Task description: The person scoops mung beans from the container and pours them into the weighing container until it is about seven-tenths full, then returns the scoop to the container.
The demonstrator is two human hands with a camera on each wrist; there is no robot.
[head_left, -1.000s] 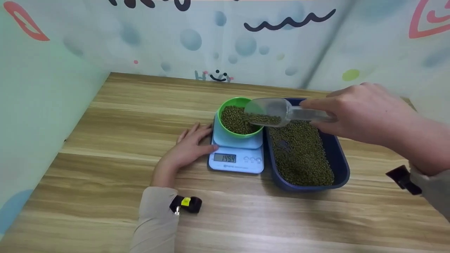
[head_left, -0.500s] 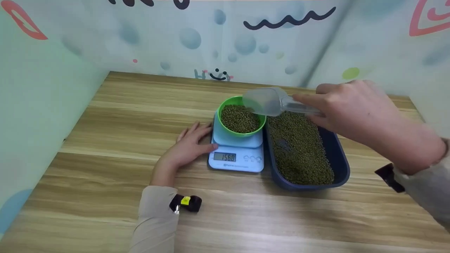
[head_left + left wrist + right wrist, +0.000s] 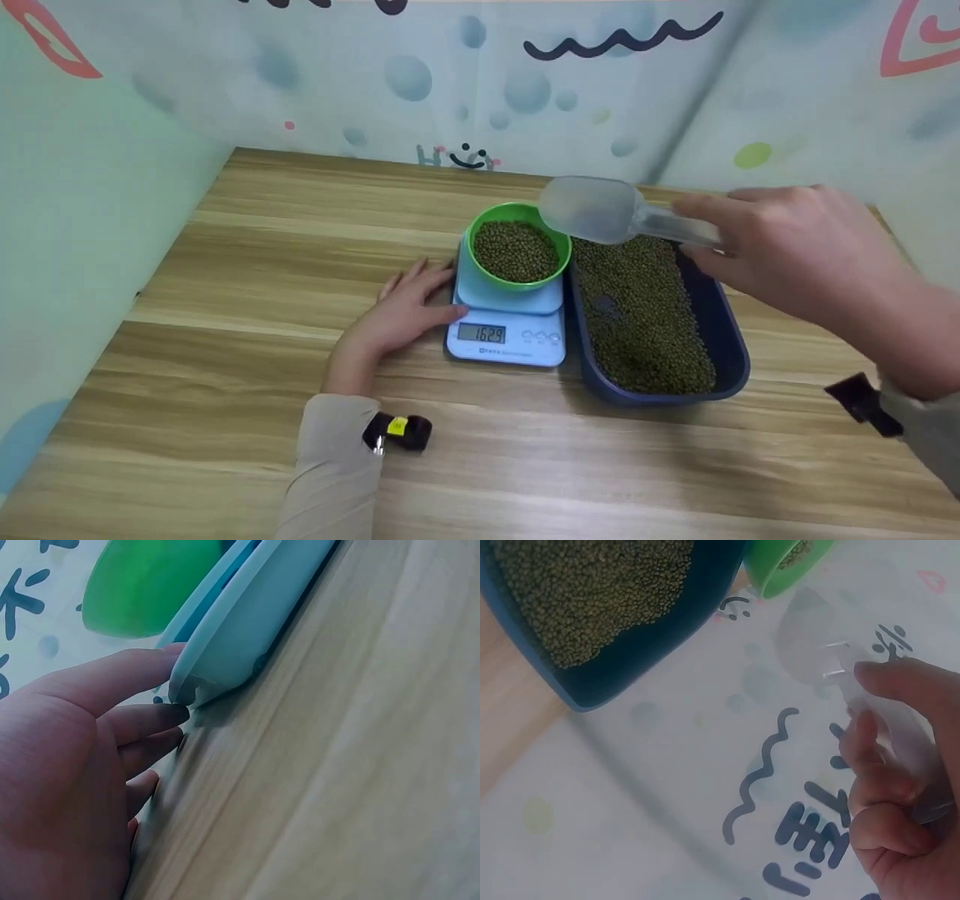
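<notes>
My right hand (image 3: 802,247) grips the handle of a clear plastic scoop (image 3: 592,210), its fingers curled round it in the right wrist view. No beans show in the scoop, which hangs over the right rim of a green bowl (image 3: 564,251). Small green-brown beans (image 3: 516,251), like mung beans, fill much of that bowl. It stands on a light blue kitchen scale (image 3: 510,301) whose display reads 162.9. My left hand (image 3: 401,307) rests by the scale's left side, fingers extended; the thumb and fingertips touch its edge in the left wrist view.
Right beside the scale stands a dark blue tub (image 3: 733,375) with many more of the beans, heaped toward its left side. Both are on a wood-grain table (image 3: 225,360). A printed wall covering (image 3: 337,82) rises behind the table's back edge.
Beans have slid from the scoop into the bowl, and the scoop has risen and drawn back to the right. The display went from 145.4 through 156.0 to 162.9. My left hand stayed put.
</notes>
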